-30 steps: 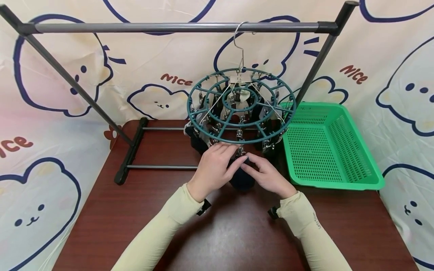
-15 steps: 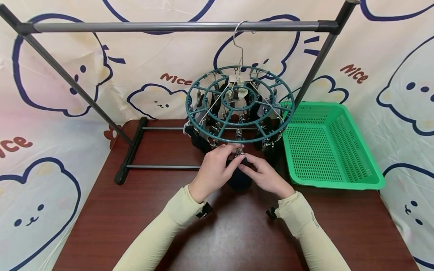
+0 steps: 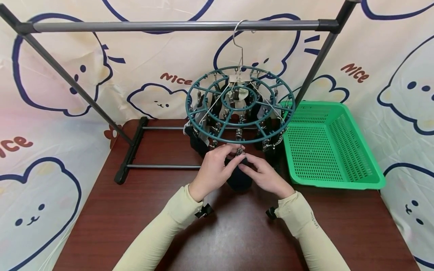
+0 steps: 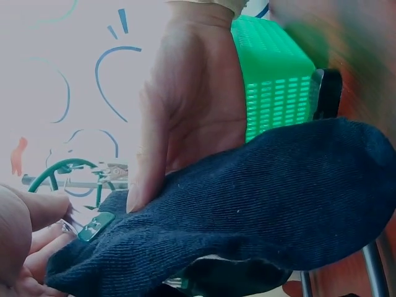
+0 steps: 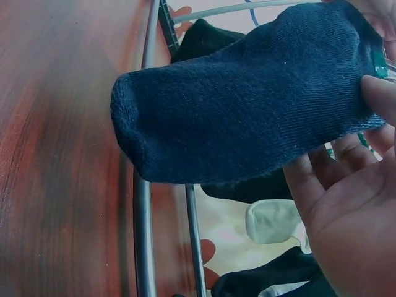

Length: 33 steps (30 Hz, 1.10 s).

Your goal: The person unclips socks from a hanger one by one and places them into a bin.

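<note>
A dark navy sock (image 3: pixel 239 180) hangs upside down from the front of the round green clip hanger (image 3: pixel 223 132), its toe pointing down. My left hand (image 3: pixel 213 169) is at the sock's upper end and pinches a metal clothes clip with a green pad (image 4: pixel 96 226). The clip's pad lies against the sock's edge. From the other side my right hand (image 3: pixel 268 177) pinches the sock near that edge. Its thumb is on the near face in the right wrist view, and its other fingers (image 5: pixel 306 179) are partly behind the fabric.
The hanger hooks over a grey rack bar (image 3: pixel 145 26). Several other socks hang around it, one dark sock (image 3: pixel 197 141) at the left. A green basket (image 3: pixel 339 182) stands on the brown table (image 3: pixel 223 241) to the right. Rack base bars (image 3: pixel 162 166) run behind the hands.
Both hands, the clip and the sock have shifted slightly left, and the hanger has swung a little with them. Over the last half second they hold almost still.
</note>
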{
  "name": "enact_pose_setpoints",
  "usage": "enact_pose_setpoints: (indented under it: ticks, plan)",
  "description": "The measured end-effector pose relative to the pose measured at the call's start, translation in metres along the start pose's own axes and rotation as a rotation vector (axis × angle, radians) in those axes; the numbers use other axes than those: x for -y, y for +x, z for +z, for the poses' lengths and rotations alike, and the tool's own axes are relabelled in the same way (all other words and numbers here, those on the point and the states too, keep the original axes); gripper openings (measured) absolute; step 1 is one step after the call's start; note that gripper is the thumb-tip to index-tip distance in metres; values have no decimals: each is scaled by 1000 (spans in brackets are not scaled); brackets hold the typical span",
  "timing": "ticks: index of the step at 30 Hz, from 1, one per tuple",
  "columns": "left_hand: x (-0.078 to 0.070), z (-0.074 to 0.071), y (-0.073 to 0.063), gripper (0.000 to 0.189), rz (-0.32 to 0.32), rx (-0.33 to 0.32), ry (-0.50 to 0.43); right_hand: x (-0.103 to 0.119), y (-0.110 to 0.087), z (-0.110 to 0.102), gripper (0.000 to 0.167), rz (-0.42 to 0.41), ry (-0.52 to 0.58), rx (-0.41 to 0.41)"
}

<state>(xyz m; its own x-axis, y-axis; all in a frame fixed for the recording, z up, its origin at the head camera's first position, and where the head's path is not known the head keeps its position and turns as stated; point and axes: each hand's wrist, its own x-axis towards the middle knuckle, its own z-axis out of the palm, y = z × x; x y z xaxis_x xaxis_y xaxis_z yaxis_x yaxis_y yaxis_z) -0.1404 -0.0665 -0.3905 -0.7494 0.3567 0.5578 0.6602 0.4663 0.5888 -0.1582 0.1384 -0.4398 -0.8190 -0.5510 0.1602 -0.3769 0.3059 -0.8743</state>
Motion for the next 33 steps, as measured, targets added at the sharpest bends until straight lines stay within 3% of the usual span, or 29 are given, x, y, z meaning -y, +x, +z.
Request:
enact_pose_setpoints:
  ticks: [7,16,33]
  plan:
    - [2,0,-1,22,-2,-7,-8,-2,-1,3,38,31,3,11]
    - [0,-3,0,22,3,-21,-18,-7,0,8,25,67,58,40]
    - [5,-3,-2,21,4,-22,-88,-11,0,11,28,99,39,61]
